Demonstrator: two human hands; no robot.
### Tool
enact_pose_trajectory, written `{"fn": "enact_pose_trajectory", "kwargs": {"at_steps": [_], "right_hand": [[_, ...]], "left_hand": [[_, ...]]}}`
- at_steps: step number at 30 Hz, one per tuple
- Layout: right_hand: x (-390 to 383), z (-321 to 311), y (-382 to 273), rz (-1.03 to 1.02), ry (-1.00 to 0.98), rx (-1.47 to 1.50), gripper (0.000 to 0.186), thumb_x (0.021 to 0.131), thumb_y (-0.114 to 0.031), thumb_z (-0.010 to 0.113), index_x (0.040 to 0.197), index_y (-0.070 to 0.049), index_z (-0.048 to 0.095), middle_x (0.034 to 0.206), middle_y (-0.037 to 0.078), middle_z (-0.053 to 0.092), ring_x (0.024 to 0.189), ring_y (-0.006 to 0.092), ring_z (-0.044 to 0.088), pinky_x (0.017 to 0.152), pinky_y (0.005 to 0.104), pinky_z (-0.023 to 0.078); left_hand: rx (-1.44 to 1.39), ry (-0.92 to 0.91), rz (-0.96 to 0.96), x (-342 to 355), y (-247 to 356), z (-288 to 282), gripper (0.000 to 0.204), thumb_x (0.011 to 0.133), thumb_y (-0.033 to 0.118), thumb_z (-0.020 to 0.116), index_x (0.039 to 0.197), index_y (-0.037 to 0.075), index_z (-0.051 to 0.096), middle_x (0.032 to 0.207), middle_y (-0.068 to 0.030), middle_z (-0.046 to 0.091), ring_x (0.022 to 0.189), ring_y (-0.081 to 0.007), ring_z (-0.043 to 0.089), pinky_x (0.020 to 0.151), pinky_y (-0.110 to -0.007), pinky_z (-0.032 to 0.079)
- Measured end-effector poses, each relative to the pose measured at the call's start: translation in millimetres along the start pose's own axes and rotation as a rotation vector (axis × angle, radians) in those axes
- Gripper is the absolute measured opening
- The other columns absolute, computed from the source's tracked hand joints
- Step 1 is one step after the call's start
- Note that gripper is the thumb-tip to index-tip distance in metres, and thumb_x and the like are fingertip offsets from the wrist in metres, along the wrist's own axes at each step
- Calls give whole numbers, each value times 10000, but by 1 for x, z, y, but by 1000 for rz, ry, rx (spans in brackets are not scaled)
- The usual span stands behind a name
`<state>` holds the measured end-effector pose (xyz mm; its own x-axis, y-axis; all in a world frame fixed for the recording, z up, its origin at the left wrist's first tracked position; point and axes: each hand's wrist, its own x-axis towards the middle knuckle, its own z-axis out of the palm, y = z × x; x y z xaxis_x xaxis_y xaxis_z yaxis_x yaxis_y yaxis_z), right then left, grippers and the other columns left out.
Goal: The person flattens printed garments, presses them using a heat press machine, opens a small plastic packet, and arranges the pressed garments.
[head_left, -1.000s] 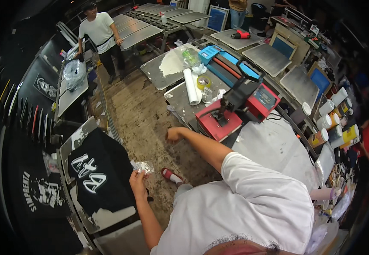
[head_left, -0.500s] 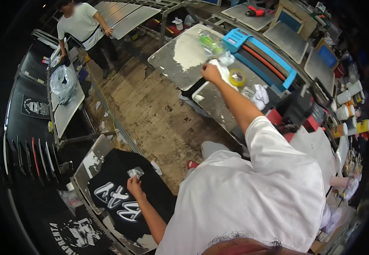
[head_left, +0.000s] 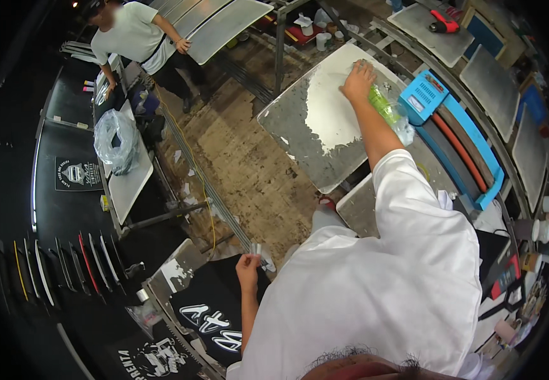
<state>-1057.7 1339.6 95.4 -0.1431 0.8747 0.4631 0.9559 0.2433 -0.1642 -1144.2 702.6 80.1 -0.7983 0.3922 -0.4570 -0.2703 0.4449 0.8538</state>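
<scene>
My left hand (head_left: 247,271) is closed in a pinch on a small shiny, see-through plastic piece (head_left: 257,249), too small to make out further. It is held up beside a black shirt (head_left: 220,288) with white lettering, which lies over a flat board. My right arm stretches far forward. At its end my right hand (head_left: 358,80), fingers extended, rests over a grey board (head_left: 299,123) with a large white patch. Right beside that hand lies a clear plastic bag with bright green contents (head_left: 383,104); its far end is partly hidden by the fingers.
A blue machine (head_left: 423,95) with long rollers stands right of the board. A red heat gun (head_left: 444,23) lies on another board. At the far left a person (head_left: 138,35) leans between boards, near a clear plastic bag (head_left: 116,138). A yellow cord (head_left: 189,168) crosses the floor.
My right hand has moved forward, from beside the tape roll to the green-filled bag, its fingers now extended. My left hand has lifted the plastic piece off the shirt, forward and right. The view has shifted.
</scene>
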Motion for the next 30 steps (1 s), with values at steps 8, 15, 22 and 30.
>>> {"fn": "enact_pose_trajectory", "kwargs": {"at_steps": [8, 15, 22, 30], "right_hand": [[79, 17, 57, 431, -520, 1610, 271, 910, -60, 571, 1110, 120, 599, 1013, 228, 678, 902, 277, 685, 816, 330, 547], [90, -9, 72, 429, -324, 1503, 204, 832, -113, 681, 949, 54, 694, 880, 151, 716, 800, 217, 693, 748, 319, 543], [58, -33, 18, 370, -19, 778, 141, 721, -135, 656, 810, -81, 752, 859, 226, 677, 831, 365, 669, 788, 409, 532], [6, -6, -21, 258, -204, 545, 409, 720, -21, 572, 1115, -66, 668, 998, 245, 658, 924, 410, 638, 835, 462, 510]], "left_hand": [[26, -213, 82, 80, 87, 82, 104, 868, 87, 669, 820, 34, 593, 718, 18, 576, 648, -64, 516, 611, -223, 404], [147, -480, 245, 128, 137, 133, 97, 865, 85, 670, 818, 37, 599, 731, 21, 588, 670, -61, 517, 634, -222, 409], [75, -675, 273, 164, 151, 141, 64, 847, 42, 665, 836, 57, 604, 732, 25, 592, 674, -61, 529, 624, -223, 419], [33, -850, 354, 222, 174, 131, 68, 848, 62, 675, 840, 55, 608, 753, 21, 601, 674, -63, 527, 636, -215, 410]]}}
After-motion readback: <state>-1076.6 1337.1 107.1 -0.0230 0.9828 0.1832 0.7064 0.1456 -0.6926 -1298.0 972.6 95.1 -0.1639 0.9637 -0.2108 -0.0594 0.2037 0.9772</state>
